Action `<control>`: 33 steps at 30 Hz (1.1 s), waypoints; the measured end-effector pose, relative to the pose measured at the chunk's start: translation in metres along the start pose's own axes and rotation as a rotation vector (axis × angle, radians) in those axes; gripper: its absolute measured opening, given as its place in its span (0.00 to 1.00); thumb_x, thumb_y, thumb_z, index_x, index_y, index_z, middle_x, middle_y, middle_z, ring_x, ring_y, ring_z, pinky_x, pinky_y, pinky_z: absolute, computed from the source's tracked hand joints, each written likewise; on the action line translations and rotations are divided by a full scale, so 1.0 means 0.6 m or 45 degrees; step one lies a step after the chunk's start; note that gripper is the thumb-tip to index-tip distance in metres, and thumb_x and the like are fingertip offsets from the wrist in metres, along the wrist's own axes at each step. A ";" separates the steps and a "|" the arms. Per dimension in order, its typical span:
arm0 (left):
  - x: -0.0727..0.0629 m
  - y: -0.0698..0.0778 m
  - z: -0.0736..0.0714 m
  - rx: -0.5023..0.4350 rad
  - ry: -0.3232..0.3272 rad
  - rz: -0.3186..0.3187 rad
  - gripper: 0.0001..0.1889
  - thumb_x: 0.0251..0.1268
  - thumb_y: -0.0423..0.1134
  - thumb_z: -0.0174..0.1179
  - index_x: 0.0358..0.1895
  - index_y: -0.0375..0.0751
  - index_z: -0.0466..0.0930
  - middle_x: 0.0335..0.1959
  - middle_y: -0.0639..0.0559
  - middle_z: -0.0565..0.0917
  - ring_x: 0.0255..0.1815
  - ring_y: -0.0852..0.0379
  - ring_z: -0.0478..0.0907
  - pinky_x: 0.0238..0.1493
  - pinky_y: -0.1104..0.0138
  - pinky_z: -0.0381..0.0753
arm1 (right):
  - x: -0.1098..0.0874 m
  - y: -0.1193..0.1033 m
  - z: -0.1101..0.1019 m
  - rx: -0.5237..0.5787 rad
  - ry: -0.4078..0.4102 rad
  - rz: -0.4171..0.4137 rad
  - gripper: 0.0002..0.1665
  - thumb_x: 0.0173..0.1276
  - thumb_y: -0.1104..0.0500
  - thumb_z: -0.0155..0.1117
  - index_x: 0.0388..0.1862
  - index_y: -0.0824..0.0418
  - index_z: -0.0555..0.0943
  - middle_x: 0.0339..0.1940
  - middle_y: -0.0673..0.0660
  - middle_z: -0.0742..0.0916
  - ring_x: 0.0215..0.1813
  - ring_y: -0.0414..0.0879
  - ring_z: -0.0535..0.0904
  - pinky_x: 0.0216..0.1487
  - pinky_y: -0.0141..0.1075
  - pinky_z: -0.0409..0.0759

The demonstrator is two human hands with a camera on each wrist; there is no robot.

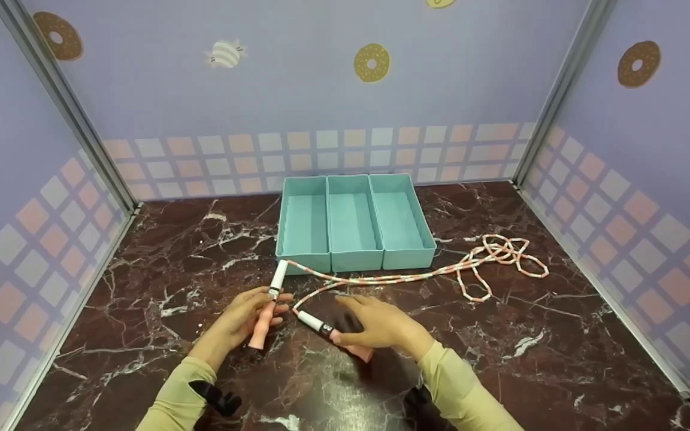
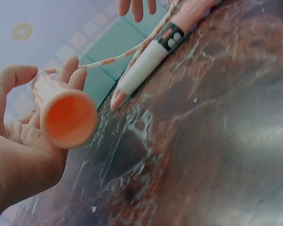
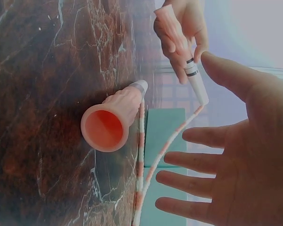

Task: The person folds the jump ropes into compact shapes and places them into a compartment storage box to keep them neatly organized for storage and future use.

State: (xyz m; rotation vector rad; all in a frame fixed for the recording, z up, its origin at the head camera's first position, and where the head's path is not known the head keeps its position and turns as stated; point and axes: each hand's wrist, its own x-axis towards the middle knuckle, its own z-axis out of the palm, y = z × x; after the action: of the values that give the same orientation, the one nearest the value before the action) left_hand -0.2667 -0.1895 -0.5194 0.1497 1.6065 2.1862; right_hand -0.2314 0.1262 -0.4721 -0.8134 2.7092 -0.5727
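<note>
My left hand (image 1: pixel 238 318) pinches one jump rope handle (image 1: pixel 278 276), white at the rope end and pink and hollow at the other. That handle is tilted up off the table, its open end facing the camera in the left wrist view. The second jump rope handle (image 3: pixel 115 115) lies on the table. Over it hovers my right hand (image 1: pixel 386 323), fingers straight and spread, apart from the handle in the right wrist view. From both handles the pink-and-white beaded rope (image 1: pixel 393 279) runs to the right and ends in a loose tangle of loops.
Behind the hands stands a teal box (image 1: pixel 357 261) with three compartments side by side. The rope passes along its front. Patterned purple panels (image 1: pixel 309 90) enclose the dark marbled table (image 1: pixel 159 269) at the back and both sides.
</note>
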 end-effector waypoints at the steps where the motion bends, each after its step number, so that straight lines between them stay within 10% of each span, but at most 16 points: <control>1: -0.001 0.000 0.001 -0.021 0.005 -0.003 0.19 0.82 0.29 0.47 0.67 0.22 0.65 0.50 0.49 0.89 0.47 0.57 0.88 0.48 0.64 0.88 | 0.002 -0.001 0.000 -0.007 -0.002 0.002 0.51 0.74 0.32 0.64 0.85 0.56 0.63 0.80 0.66 0.72 0.78 0.66 0.68 0.73 0.65 0.69; 10: -0.003 -0.004 0.013 -0.130 0.120 -0.046 0.09 0.86 0.35 0.48 0.50 0.40 0.79 0.42 0.54 0.87 0.40 0.61 0.86 0.47 0.64 0.88 | 0.020 -0.011 0.008 -0.092 -0.017 -0.007 0.51 0.73 0.34 0.66 0.85 0.58 0.63 0.79 0.66 0.72 0.76 0.69 0.70 0.71 0.64 0.73; 33: -0.006 -0.015 0.016 -0.078 0.145 -0.026 0.16 0.85 0.34 0.51 0.66 0.30 0.75 0.44 0.54 0.89 0.41 0.61 0.86 0.47 0.65 0.88 | 0.043 -0.030 0.024 -0.155 -0.075 0.061 0.49 0.72 0.33 0.68 0.82 0.57 0.68 0.78 0.65 0.74 0.77 0.65 0.71 0.72 0.61 0.73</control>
State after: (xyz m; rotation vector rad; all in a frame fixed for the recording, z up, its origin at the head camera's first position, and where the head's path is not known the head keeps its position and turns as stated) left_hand -0.2580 -0.1804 -0.5242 -0.0092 1.5908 2.2618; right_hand -0.2387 0.0935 -0.4802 -0.7793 2.7227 -0.3705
